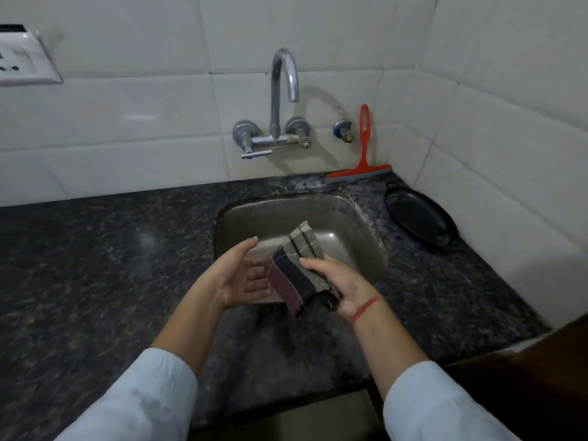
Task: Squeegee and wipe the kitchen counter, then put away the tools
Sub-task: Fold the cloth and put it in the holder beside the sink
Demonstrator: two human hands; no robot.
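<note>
A folded checked cloth (pixel 296 265), grey, black and maroon, is held over the steel sink (pixel 359 224). My right hand (pixel 340 288) grips its right side. My left hand (pixel 241 275) is spread flat, palm up, against the cloth's left edge. A red squeegee (pixel 362 154) leans upright against the tiled wall behind the sink, its blade resting on the dark granite counter (pixel 105 249).
A chrome wall tap (pixel 280 100) arches over the sink. A black oval pan (pixel 420 214) lies on the counter at the right by the wall. A white socket plate (pixel 25 58) sits on the wall at upper left. The counter's front edge runs below my forearms.
</note>
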